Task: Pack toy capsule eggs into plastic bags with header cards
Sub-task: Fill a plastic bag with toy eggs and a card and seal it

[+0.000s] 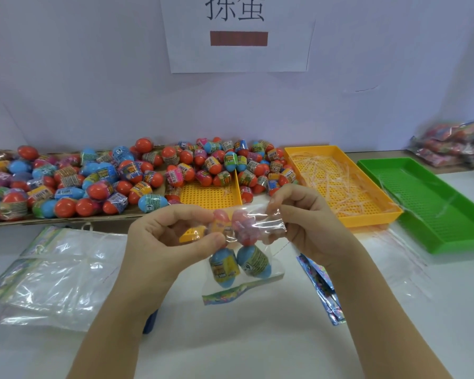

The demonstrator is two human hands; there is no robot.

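Observation:
A clear plastic bag (257, 228) hangs between my hands above the white table, with its printed header card (225, 295) at the bottom end. Inside it sit two blue-ended capsule eggs (240, 265) low down and two pink ones (237, 225) higher up. My left hand (164, 236) pinches the bag's upper left edge with thumb and fingers. My right hand (304, 222) pinches its upper right edge. A big heap of loose capsule eggs (115, 179) lies across the back of the table.
Empty bags with header cards (55, 274) lie at the left. Two yellow perforated trays (340, 187) and a green tray (435, 206) stand at the right, with plastic strips in them. More header cards (323, 291) lie beside my right wrist. Packed bags (454, 149) are piled far right.

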